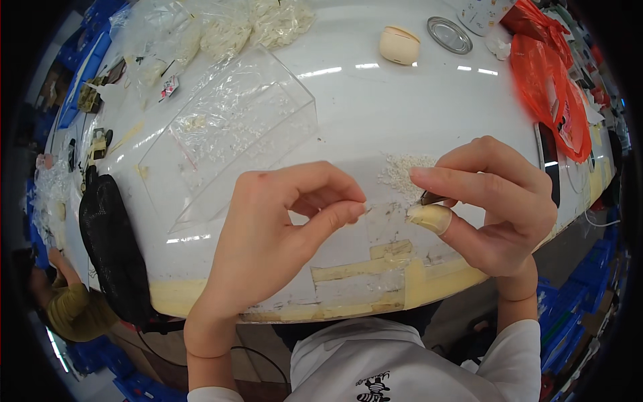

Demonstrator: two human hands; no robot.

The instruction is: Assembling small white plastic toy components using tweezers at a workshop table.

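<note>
My left hand (281, 234) hovers over the white table (375, 107), its thumb and forefinger pinched on something tiny and white, too small to tell. My right hand (492, 201) is beside it, fingers closed on a small dark pointed tool (432, 197); a pale cover sits on its thumb tip. Just behind the two hands lies a little heap of small white pieces (402, 171).
A clear plastic tray (231, 134) holding small white bits sits at centre left, bags of white pieces (228, 27) behind it. A cream round object (400, 45), a metal lid (449, 35) and red plastic bags (552, 94) lie at the back right. A black mesh item (110, 248) hangs off the left edge. Yellowed tape patches (375, 268) cover the near edge.
</note>
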